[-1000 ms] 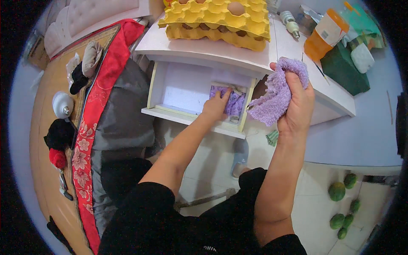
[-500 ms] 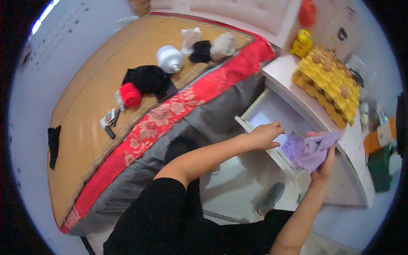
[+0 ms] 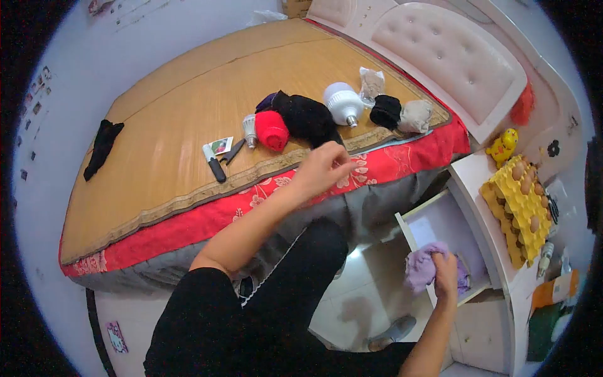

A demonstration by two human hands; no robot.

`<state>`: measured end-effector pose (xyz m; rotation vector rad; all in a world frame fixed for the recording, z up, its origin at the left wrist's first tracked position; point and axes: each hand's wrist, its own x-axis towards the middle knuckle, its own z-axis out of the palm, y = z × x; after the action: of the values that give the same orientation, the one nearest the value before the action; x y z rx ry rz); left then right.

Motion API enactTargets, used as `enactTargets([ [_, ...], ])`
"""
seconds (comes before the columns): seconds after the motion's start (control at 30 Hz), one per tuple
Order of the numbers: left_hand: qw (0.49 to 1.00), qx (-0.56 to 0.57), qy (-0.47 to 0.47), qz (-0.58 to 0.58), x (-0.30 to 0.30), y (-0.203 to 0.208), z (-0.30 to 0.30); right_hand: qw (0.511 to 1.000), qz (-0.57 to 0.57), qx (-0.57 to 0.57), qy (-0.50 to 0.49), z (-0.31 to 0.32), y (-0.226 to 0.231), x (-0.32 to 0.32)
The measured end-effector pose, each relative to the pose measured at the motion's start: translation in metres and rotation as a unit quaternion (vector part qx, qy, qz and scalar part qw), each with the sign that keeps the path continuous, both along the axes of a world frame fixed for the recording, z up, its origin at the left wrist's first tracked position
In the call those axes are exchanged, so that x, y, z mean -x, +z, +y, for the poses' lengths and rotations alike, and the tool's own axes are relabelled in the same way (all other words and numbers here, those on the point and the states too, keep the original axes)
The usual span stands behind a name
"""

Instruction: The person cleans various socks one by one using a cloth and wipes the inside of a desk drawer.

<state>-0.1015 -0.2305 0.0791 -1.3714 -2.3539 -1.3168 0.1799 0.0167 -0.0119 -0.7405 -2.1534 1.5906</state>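
My right hand (image 3: pixel 445 270) is closed around a fluffy purple cloth (image 3: pixel 421 270), gripping it at its right side, at the open drawer (image 3: pixel 434 218), which I take as my mark for everything else. The cloth is over the drawer's near front end, bunched up, so its long axis is only roughly readable: it slants from the grip at upper right down to the lower left, the loose end pointing away from my fingers toward the floor side of the drawer front. Inside the drawer, just beyond my knuckles, a purple patterned item (image 3: pixel 463 283) shows in part. My left hand (image 3: pixel 325 168) is up and to the left of the drawer, well apart from it, above the bed's red edge; I see nothing in it, the fingers loosely bent and the thumb apart from them. Nearest to it, farther left of the drawer, lies a black bundle (image 3: pixel 308 119); I cannot tell whether I touch it. Right of the drawer, stacked yellow egg trays (image 3: pixel 516 213) hold brown eggs.
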Motion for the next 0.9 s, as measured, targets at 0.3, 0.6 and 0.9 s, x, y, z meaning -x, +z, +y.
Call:
enactTargets([
  [0.3, 0.895, 0.182, 0.303, 0.273, 0.077, -0.009, -0.098, 0.977, 0.012, 0.211, -0.014, -0.021, 0.000, 0.011],
  [0.6, 0.896, 0.061, 0.310, 0.312, 0.043, 0.046, -0.088, 0.966, 0.066, 0.242, -0.063, -0.019, 0.018, 0.002],
  [0.9, 0.950, -0.163, 0.186, 0.191, 0.028, 0.029, -0.059, 0.969, 0.087, 0.225, -0.049, -0.021, 0.014, 0.002],
])
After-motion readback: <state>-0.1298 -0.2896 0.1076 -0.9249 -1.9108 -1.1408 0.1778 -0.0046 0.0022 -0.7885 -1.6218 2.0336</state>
